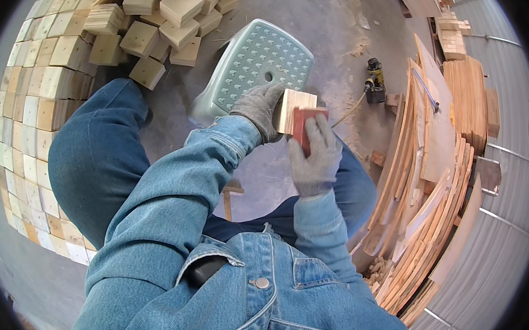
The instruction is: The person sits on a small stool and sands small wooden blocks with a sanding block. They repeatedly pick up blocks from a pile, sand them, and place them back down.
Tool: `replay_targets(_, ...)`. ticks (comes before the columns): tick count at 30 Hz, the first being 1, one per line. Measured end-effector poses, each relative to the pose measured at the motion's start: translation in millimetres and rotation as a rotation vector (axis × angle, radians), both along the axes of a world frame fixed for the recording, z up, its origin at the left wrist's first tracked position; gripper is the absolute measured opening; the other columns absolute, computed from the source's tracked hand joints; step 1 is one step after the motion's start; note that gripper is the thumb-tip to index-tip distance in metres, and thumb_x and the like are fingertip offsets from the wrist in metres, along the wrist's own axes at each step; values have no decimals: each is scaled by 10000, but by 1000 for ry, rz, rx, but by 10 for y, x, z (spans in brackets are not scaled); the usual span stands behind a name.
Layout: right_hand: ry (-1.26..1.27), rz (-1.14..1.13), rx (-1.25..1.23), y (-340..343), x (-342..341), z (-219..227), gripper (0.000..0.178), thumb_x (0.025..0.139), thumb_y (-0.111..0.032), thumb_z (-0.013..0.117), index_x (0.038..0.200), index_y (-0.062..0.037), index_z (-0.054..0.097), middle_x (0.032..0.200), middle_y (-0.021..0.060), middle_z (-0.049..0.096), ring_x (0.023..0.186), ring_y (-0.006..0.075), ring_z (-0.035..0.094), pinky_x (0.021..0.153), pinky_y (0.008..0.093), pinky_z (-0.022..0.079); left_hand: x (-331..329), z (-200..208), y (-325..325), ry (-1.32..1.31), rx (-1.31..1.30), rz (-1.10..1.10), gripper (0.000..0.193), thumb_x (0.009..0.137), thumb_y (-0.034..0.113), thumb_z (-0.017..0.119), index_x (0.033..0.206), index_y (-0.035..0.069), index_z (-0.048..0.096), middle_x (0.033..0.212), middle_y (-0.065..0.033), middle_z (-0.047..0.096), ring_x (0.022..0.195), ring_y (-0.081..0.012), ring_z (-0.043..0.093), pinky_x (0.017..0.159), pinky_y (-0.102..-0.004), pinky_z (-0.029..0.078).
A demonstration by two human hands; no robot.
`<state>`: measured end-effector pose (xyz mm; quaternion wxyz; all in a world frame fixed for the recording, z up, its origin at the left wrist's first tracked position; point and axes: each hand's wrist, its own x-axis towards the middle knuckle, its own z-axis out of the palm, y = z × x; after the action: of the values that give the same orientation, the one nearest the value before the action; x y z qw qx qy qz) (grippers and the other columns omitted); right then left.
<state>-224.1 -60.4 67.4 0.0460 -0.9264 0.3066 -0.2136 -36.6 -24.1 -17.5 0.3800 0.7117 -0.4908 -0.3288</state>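
My left hand (260, 107), in a grey knit glove, grips a small square wooden block (292, 105) from its left side, over the near edge of a pale green plastic stool (256, 58). My right hand (316, 154), also gloved, holds a red sanding block (302, 125) pressed against the near face of the wooden block. Both denim sleeves reach up from the lower part of the view.
A loose heap of wooden blocks (156, 25) lies at the top; neatly stacked blocks (34, 120) line the left. Curved plywood strips (437, 171) pile up on the right. A yellow and black power tool (374, 80) with a cord lies on the dusty concrete floor (328, 19).
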Motion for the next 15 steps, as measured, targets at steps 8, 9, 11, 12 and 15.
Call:
replay_targets(8,103,-169,42,-996,681,-73,566,834,-241,820,1356,-45,717,1496,221,622,1346,408,606,1154,492,465,-9,21,10,-20,9,6,982,664,326,945,1513,196,470,1424,-141,600,1363,-371,571,1179,-461,467)
replay_targets(9,102,-181,61,-960,672,-52,574,837,-235,827,1362,-32,713,1504,235,615,1375,411,590,1181,482,454,-7,37,7,-25,-2,7,981,648,339,954,1493,179,485,1403,-150,609,1343,-379,582,1166,-466,477)
replay_targets(11,66,-107,-13,-915,580,-69,581,826,-233,824,1356,-25,712,1478,229,628,1312,425,603,1127,511,473,-6,18,2,-38,-24,14,980,615,367,973,1454,144,515,1361,-168,628,1303,-397,605,1140,-477,498)
replay_targets(12,53,-98,-1,-870,452,-110,585,823,-229,829,1356,-19,710,1473,234,629,1298,429,606,1120,516,473,-17,10,-18,-34,-40,18,970,618,368,971,1448,144,521,1353,-169,633,1298,-396,609,1136,-476,501)
replay_targets(15,34,-68,50,-416,177,-83,602,809,-214,846,1357,-10,706,1459,243,630,1262,439,614,1100,528,475,-8,-67,2,-40,-76,50,943,626,373,967,1434,146,538,1329,-172,646,1282,-395,621,1124,-473,509)
